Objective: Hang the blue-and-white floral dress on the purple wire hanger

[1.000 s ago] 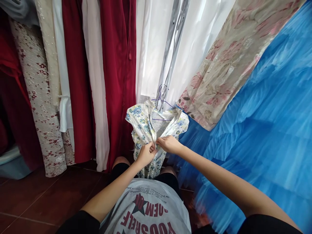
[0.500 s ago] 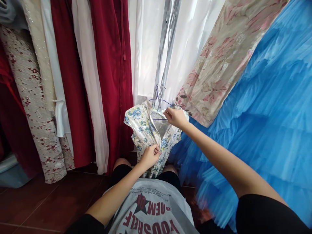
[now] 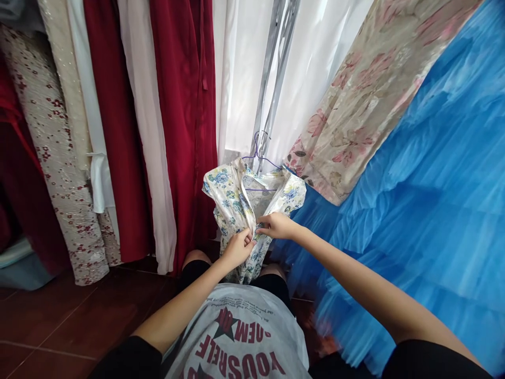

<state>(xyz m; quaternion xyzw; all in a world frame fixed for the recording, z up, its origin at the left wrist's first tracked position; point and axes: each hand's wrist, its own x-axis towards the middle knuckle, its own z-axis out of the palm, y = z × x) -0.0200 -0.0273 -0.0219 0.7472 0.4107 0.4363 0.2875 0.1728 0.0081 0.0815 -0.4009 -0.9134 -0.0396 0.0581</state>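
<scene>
In front of me a white dress with blue and yellow flowers (image 3: 231, 202) hangs on a thin purple hanger (image 3: 257, 153), its V-shaped neckline facing me. My left hand (image 3: 239, 247) is closed on the dress front, just below the point of the neckline. Close beside it, my right hand (image 3: 276, 226) pinches the right edge of the front opening, thumb and fingers together. Folds of cloth hide the fingertips of both hands in part. The lower part of the dress hangs down between my knees.
Dark red dresses (image 3: 179, 131) and a cream dress with red flowers (image 3: 59, 158) hang at left. A beige floral garment (image 3: 347, 121) and a ruffled blue gown (image 3: 418, 210) hang at right. White curtains (image 3: 240, 79) are behind. A grey-blue tub (image 3: 23, 268) stands on the tiled floor.
My right hand has come down from the right shoulder of the dress to the front opening, beside my left hand. The left hand keeps its hold on the front.
</scene>
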